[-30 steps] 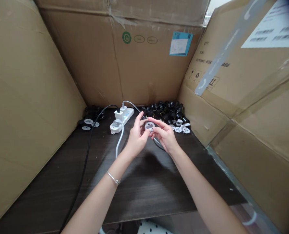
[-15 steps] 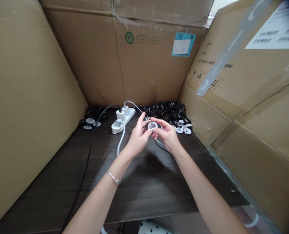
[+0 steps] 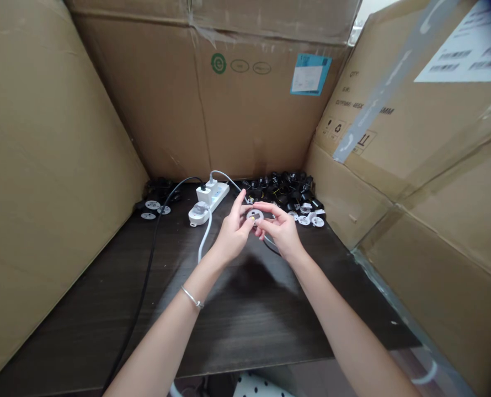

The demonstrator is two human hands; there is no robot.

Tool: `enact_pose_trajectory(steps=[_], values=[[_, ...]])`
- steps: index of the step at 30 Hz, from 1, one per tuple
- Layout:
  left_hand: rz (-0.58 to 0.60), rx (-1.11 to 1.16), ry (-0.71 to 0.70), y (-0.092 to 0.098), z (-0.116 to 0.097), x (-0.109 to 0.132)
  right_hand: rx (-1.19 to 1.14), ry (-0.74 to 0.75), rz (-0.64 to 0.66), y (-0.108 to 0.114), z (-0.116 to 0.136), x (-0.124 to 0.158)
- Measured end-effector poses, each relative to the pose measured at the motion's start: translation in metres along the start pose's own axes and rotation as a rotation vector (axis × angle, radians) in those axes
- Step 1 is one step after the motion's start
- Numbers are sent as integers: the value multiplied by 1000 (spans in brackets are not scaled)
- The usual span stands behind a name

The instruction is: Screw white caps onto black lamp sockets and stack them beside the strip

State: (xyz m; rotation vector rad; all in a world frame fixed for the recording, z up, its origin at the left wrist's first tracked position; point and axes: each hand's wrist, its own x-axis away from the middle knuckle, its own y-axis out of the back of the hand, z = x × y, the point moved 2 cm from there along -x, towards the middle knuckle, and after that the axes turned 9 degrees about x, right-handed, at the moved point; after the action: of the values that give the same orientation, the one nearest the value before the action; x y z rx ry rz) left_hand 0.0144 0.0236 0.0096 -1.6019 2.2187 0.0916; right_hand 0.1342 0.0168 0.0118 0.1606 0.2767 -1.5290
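Note:
Between both hands, above the middle of the table, is a small round white disc with a dark patch at its centre and a tiny yellow spot near its lower edge. My left hand grips it from the left, thumb at the lower rim and index finger pointing up. On the right side my right hand pinches the same disc with thumb and curled fingers. What lies behind the disc is mostly hidden by the fingers. Similar white discs lie on the table beyond my right hand.
A white power strip with plugs and cables stands left of the hands. Black wired parts are heaped at the back right, with a smaller black pile at the back left. Large cardboard boxes wall in the dark table.
Both hands and the disc have shifted slightly left. The disc looks tilted differently, and my right fingers have closed in nearer to my left thumb.

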Motion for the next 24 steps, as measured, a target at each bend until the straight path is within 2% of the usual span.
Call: enact_pose_trajectory(steps=[4, 10, 14, 20, 24], values=[[-51, 79, 32, -3, 0, 0, -44, -30, 18, 3, 0, -2], [-27, -185, -121, -5, -1, 3, 10, -2, -28, -2, 0, -1], [-57, -313, -206, -6, -5, 5, 38, 45, -35, -6, -1, 4], [-119, -202, -138, -6, -3, 7, 71, 77, -133, -10, -6, 8], [-113, -82, -46, -4, -2, 1, 5, 12, -104, -7, -7, 4]])
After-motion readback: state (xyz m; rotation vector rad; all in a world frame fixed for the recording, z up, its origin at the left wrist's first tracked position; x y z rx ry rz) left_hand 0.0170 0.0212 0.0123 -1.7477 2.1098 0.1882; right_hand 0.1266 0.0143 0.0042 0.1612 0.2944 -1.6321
